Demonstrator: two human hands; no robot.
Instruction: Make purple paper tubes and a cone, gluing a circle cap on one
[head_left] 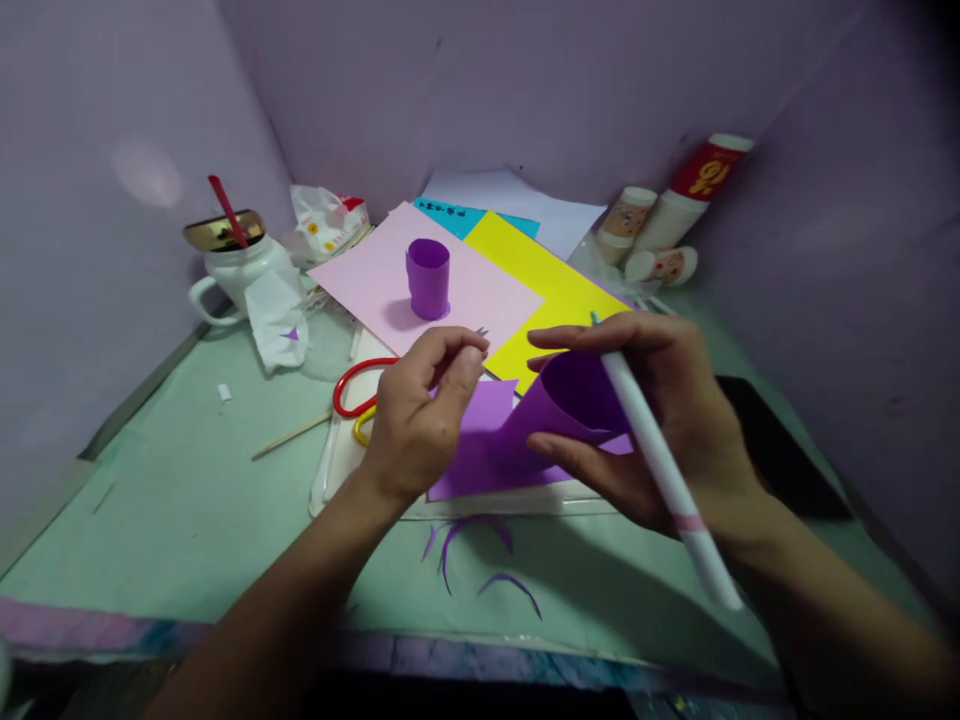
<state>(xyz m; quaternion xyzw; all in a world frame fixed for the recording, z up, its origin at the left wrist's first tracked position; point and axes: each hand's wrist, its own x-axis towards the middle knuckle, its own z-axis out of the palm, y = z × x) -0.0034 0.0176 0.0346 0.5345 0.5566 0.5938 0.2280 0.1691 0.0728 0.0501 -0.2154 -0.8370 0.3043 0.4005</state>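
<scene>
My right hand (675,420) curves around a purple paper tube (536,410), thumb on the near side and fingers over the far side. The tube leans with its open mouth up, its base over a purple paper sheet (472,450). A white marker (660,470) with a pink band and teal tip lies across the same hand. My left hand (424,410) is closed, thumb against the fingertips; anything inside is hidden. Scissors (339,390) with red and yellow handles show behind that hand, and a small grey tip pokes out past its fingers.
A smaller purple paper cup (429,280) stands on pink paper (360,265), beside yellow paper (525,270). Purple strips (446,555) lie in front. A white mug (244,275) and wooden stick (292,437) are left; paper cups (667,220) and a black flat object (780,440) are right.
</scene>
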